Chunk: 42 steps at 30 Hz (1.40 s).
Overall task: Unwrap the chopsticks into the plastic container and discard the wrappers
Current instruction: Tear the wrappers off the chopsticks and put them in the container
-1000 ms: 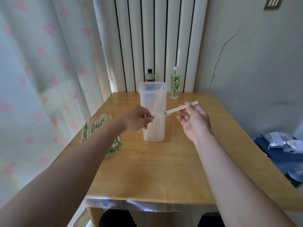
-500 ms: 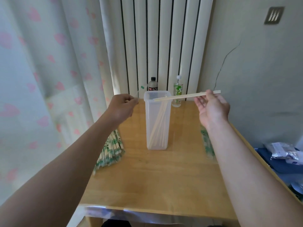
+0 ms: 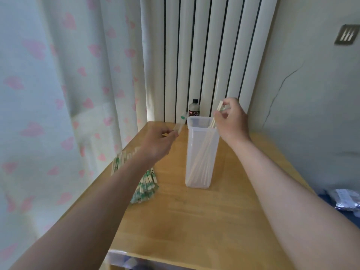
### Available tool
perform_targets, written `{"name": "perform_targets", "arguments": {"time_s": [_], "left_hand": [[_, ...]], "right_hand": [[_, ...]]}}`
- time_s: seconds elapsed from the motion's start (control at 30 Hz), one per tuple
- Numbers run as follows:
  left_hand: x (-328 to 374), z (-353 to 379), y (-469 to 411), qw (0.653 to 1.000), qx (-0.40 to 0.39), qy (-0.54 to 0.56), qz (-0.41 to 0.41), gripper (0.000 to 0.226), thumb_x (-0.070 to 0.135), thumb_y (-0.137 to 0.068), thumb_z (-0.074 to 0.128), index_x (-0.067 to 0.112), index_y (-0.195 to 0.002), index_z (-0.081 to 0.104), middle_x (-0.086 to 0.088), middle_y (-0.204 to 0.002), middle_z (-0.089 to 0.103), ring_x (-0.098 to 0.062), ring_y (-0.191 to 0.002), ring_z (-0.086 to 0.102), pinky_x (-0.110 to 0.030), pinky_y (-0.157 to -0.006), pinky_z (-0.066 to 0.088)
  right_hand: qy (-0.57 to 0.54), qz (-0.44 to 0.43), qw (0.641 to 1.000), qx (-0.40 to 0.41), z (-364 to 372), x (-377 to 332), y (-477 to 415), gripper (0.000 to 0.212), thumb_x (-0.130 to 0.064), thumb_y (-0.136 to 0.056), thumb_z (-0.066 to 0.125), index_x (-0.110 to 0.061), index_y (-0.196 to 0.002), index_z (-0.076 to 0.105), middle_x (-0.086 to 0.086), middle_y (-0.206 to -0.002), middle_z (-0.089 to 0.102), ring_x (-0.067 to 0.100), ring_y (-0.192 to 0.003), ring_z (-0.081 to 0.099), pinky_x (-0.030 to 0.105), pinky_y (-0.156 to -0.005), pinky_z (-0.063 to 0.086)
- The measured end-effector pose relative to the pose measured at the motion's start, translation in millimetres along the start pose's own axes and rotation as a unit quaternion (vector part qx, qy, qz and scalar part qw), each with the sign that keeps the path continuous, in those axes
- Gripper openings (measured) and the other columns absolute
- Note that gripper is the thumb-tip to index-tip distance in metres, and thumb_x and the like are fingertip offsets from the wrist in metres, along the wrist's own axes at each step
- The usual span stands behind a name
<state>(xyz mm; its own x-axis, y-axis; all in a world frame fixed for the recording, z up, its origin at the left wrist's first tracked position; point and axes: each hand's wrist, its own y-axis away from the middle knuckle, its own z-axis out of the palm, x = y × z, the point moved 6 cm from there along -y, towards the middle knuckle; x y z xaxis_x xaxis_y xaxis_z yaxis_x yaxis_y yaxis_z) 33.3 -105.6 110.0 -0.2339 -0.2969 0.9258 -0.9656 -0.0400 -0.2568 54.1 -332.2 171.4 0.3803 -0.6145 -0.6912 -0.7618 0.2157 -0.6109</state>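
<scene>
My R hand (image 3: pixel 230 118) pinches a bare chopstick pair (image 3: pixel 216 114) near its top end, fingers curled round it. Its tips angle down into the mouth of the clear plastic container (image 3: pixel 192 141) at frame centre, w/ loose sticks (image 3: pixel 203 158) leaning inside. My L hand (image 3: pixel 157 141), just left of the container, pinches the empty wrapper (image 3: pixel 181 123), which sticks up beside the rim. A dark-capped bottle (image 3: pixel 194 108) stands behind the container, lower part hidden by it. A pile of wrapped chopsticks (image 3: pixel 146 185) lies at the left edge of the table (image 3: pixel 194 221), partly under my L forearm. Radiator (image 3: pixel 204 55) & curtain (image 3: pixel 58 94) fill the back.
</scene>
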Motion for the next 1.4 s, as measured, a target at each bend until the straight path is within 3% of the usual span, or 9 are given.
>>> {"name": "perform_targets", "arguments": {"time_s": [0.1, 0.2, 0.3, 0.47, 0.7, 0.87, 1.0, 1.17, 1.4], "left_hand": [[-5.7, -4.0, 2.5, 0.999, -0.011, 0.023, -0.019, 0.022, 0.026, -0.101, 0.059, 0.007, -0.095, 0.07, -0.001, -0.051, 0.05, -0.011, -0.044, 0.041, -0.023, -0.044, 0.032], [-8.0, -3.2, 2.9, 0.997, -0.031, 0.066, -0.038, 0.022, 0.027, -0.101, 0.058, 0.009, -0.1, 0.07, -0.006, -0.056, 0.054, -0.015, -0.046, 0.039, -0.025, -0.045, 0.028], [-3.1, 6.9, 4.6, 0.99, -0.062, 0.112, -0.058, 0.021, 0.025, -0.099, 0.06, 0.006, -0.105, 0.067, -0.009, -0.061, 0.055, -0.018, -0.049, 0.04, -0.025, -0.045, 0.028], [11.4, 49.6, 13.7, 0.964, -0.175, 0.181, -0.082, 0.027, 0.012, -0.093, 0.05, 0.009, -0.116, 0.062, -0.007, -0.066, 0.055, -0.018, -0.054, 0.044, -0.028, -0.05, 0.032], [10.3, 141.8, 27.2, 0.903, -0.327, 0.226, -0.162, 0.03, -0.004, -0.095, 0.041, 0.009, -0.117, 0.057, -0.012, -0.078, 0.058, -0.023, -0.06, 0.059, -0.029, -0.05, 0.049], [-15.3, 215.5, 22.1, 0.91, -0.306, 0.18, -0.216, 0.027, -0.006, -0.097, 0.046, 0.007, -0.118, 0.056, -0.013, -0.089, 0.052, -0.025, -0.066, 0.068, -0.034, -0.062, 0.06], [-31.9, 262.6, 4.1, 0.936, -0.256, 0.118, -0.212, 0.021, -0.007, -0.093, 0.053, 0.009, -0.107, 0.056, -0.015, -0.087, 0.056, -0.029, -0.073, 0.065, -0.035, -0.065, 0.059], [-46.6, 298.6, -28.7, 0.961, -0.195, 0.034, -0.194, 0.017, -0.009, -0.086, 0.065, 0.005, -0.09, 0.056, -0.016, -0.08, 0.056, -0.021, -0.051, 0.053, -0.022, -0.045, 0.041], [-72.5, 339.9, -56.6, 0.964, -0.179, -0.006, -0.195, 0.021, -0.003, -0.087, 0.073, 0.006, -0.081, 0.055, -0.015, -0.079, 0.058, -0.025, -0.063, 0.062, -0.028, -0.051, 0.057]], "right_hand": [[0.054, -0.014, 0.997, -0.044, 11.7, 3.8, 2.3, 0.022, -0.021, -0.1, 0.062, -0.022, -0.121, 0.056, -0.009, -0.087, 0.063, 0.011, -0.078, 0.06, 0.024, -0.063, 0.04], [0.101, -0.042, 0.992, -0.061, 14.5, 10.6, -1.4, 0.017, -0.021, -0.101, 0.057, -0.013, -0.108, 0.069, 0.002, -0.106, 0.069, 0.019, -0.099, 0.061, 0.027, -0.078, 0.041], [0.104, -0.034, 0.994, -0.029, 1.4, 18.2, -4.8, 0.028, -0.015, -0.103, 0.047, -0.002, -0.098, 0.071, 0.01, -0.1, 0.067, 0.027, -0.1, 0.059, 0.03, -0.076, 0.04], [0.083, 0.054, 0.994, 0.033, -40.4, 55.7, -4.7, 0.029, -0.018, -0.104, 0.043, -0.005, -0.099, 0.068, 0.007, -0.095, 0.066, 0.022, -0.084, 0.058, 0.029, -0.067, 0.042], [0.18, 0.185, 0.966, 0.029, -105.3, 169.8, 31.4, 0.023, -0.012, -0.101, 0.042, -0.01, -0.092, 0.063, 0.011, -0.096, 0.064, 0.029, -0.09, 0.057, 0.033, -0.074, 0.039], [0.306, 0.241, 0.917, -0.089, -121.4, 252.2, 80.3, 0.015, -0.012, -0.101, 0.041, -0.01, -0.089, 0.05, 0.018, -0.104, 0.06, 0.039, -0.103, 0.058, 0.038, -0.074, 0.039], [0.389, 0.223, 0.877, -0.17, -115.4, 281.0, 112.0, 0.022, -0.022, -0.105, 0.039, -0.018, -0.116, 0.058, 0.005, -0.127, 0.057, 0.03, -0.121, 0.052, 0.04, -0.099, 0.045], [0.419, 0.183, 0.872, -0.173, -110.8, 287.9, 114.2, 0.027, -0.024, -0.104, 0.039, -0.018, -0.122, 0.059, 0.003, -0.129, 0.058, 0.027, -0.123, 0.051, 0.04, -0.104, 0.039], [0.415, 0.179, 0.877, -0.165, -111.1, 291.6, 112.2, 0.024, -0.024, -0.103, 0.04, -0.018, -0.118, 0.057, 0.002, -0.126, 0.058, 0.027, -0.121, 0.051, 0.041, -0.103, 0.039]]}}
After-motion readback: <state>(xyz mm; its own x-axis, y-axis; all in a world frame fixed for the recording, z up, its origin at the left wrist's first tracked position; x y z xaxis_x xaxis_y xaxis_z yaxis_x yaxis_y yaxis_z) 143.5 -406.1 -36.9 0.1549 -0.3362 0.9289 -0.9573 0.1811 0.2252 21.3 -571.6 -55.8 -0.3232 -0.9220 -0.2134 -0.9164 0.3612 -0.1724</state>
